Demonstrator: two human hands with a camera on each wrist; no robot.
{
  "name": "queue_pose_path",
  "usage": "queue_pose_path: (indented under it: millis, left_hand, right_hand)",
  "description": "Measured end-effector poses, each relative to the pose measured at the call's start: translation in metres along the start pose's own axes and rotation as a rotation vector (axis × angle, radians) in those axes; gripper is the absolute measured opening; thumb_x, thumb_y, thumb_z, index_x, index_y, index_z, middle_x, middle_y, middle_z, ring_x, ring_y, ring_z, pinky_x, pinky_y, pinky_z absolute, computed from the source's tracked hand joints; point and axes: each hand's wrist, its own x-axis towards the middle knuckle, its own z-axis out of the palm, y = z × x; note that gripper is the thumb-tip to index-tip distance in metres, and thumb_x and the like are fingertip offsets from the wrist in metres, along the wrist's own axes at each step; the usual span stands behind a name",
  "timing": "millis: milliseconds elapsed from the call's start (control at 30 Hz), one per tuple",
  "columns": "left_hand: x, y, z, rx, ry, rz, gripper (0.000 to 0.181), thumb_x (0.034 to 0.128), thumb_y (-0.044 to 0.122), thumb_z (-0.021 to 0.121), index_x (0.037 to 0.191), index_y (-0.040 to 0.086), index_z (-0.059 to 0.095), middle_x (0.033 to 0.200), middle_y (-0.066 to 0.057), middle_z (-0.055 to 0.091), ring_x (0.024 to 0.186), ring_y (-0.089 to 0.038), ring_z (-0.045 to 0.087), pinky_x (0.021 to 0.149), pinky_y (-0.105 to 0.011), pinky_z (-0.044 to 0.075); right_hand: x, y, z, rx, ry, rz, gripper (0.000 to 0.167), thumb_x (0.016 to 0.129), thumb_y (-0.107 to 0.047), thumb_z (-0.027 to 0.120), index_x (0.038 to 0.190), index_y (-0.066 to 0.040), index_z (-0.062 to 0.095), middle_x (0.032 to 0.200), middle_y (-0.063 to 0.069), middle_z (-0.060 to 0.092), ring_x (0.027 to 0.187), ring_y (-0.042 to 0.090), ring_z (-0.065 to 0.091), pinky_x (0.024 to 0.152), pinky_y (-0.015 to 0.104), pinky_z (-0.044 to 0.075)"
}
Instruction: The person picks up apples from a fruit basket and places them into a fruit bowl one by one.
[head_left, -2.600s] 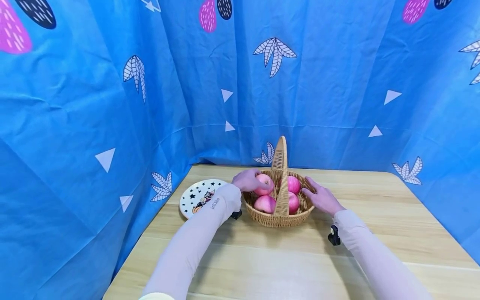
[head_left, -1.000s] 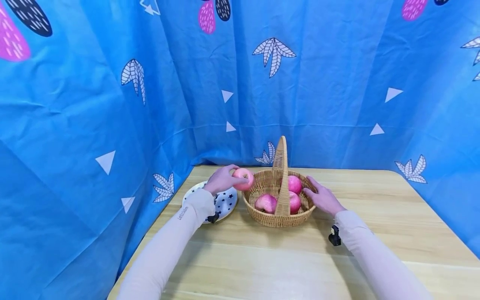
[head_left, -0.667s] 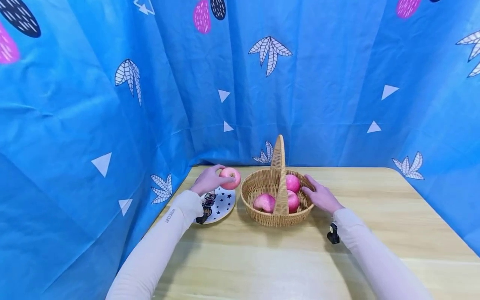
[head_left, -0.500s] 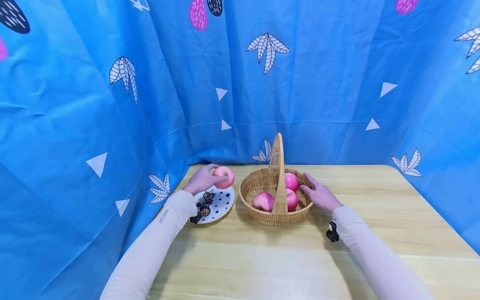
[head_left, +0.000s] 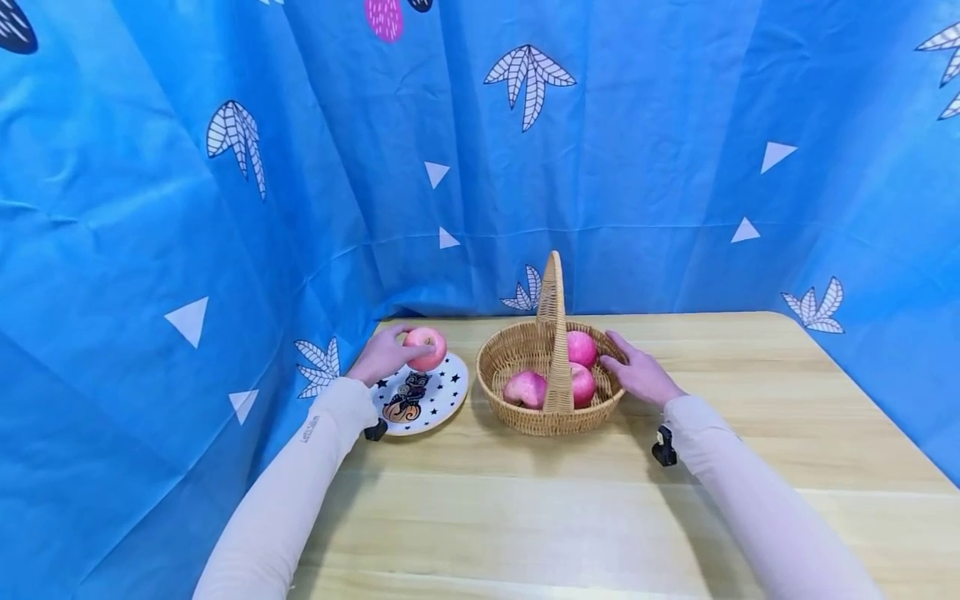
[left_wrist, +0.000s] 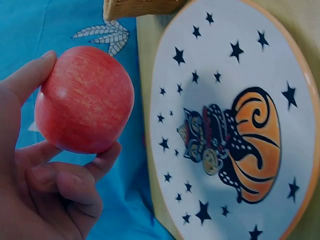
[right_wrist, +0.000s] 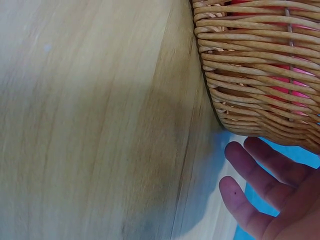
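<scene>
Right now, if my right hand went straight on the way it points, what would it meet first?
Most likely the wicker basket: your right hand is at its right side, though whether they touch is unclear.

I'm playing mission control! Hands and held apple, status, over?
Left hand grips red apple, raised clear of star-patterned plate. Right hand at wicker basket. Nothing seen blocking apple.

A: Basket (right_wrist: 255,75)?
B: Woven, wicker-like; ridged, low sheen.
A: Plate (left_wrist: 220,97)?
B: Smooth, printed; ceramic or plastic, can't tell.
A: Apple (left_wrist: 85,100)?
B: Smooth skin, soft highlight.
A: Tabletop (head_left: 555,517)?
B: Wood-grained, smooth, broad satin glare.
A: Curtain (head_left: 652,150)?
B: Creased cloth or plastic sheeting, slight sheen.
A: Sleeves (head_left: 291,479)?
B: Matt, stretchy-looking cloth, finely wrinkled.
</scene>
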Motion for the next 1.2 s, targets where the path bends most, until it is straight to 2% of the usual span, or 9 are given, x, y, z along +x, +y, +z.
queue_pose_path:
  millis: [100,267,500,700,867,1200]
  left_hand:
    - [0.000,-0.008,0.000,0.006,0.008,-0.012,0.084,0.0829,0.061,0.073,0.148,0.015,0.048,0.148,-0.014,0.051,0.134,-0.034,0.047,0.110,-0.053,0.040]
    - [0.001,-0.020,-0.001,-0.005,0.006,-0.054,0.086,0.0836,0.059,0.074,0.151,0.014,0.044,0.152,-0.015,0.047,0.139,-0.037,0.042,0.113,-0.055,0.036]
    - [0.005,-0.029,-0.001,-0.026,0.003,-0.106,0.089,0.0841,0.059,0.073,0.152,0.012,0.041,0.155,-0.017,0.043,0.143,-0.039,0.037,0.116,-0.056,0.032]
    - [0.006,-0.040,-0.002,-0.005,0.021,-0.124,0.086,0.0860,0.059,0.071,0.151,0.012,0.042,0.152,-0.017,0.046,0.140,-0.037,0.041,0.114,-0.054,0.035]
    - [0.006,-0.043,0.001,0.010,0.003,-0.125,0.087,0.0876,0.058,0.069,0.153,0.009,0.039,0.153,-0.021,0.044,0.140,-0.041,0.040,0.114,-0.055,0.035]
    - [0.011,-0.054,0.003,0.014,-0.013,-0.182,0.088,0.0881,0.057,0.069,0.153,0.008,0.037,0.152,-0.021,0.044,0.140,-0.042,0.040,0.113,-0.055,0.036]
  right_hand:
    - [0.000,-0.001,0.001,0.003,-0.002,0.000,0.069,0.107,-0.044,0.042,0.163,-0.025,0.006,0.162,0.029,0.022,0.143,0.057,0.025,0.114,0.071,0.018]
    - [0.000,-0.001,0.002,0.002,-0.005,0.005,0.069,0.107,-0.044,0.042,0.163,-0.026,0.006,0.162,0.027,0.022,0.144,0.056,0.025,0.114,0.071,0.018]
    - [0.000,-0.006,-0.002,0.004,0.005,-0.002,0.069,0.107,-0.043,0.042,0.163,-0.025,0.007,0.162,0.027,0.022,0.144,0.056,0.025,0.114,0.071,0.018]
    - [0.003,-0.005,0.003,0.009,0.003,0.000,0.069,0.106,-0.046,0.042,0.163,-0.028,0.007,0.163,0.025,0.022,0.145,0.055,0.025,0.114,0.070,0.019]
    - [0.003,-0.001,0.004,0.011,0.003,0.014,0.069,0.106,-0.046,0.041,0.163,-0.028,0.006,0.163,0.026,0.022,0.145,0.055,0.025,0.114,0.071,0.018]
    - [0.001,0.000,0.001,-0.018,0.009,-0.001,0.069,0.106,-0.045,0.041,0.163,-0.024,0.008,0.162,0.027,0.023,0.143,0.056,0.027,0.115,0.069,0.019]
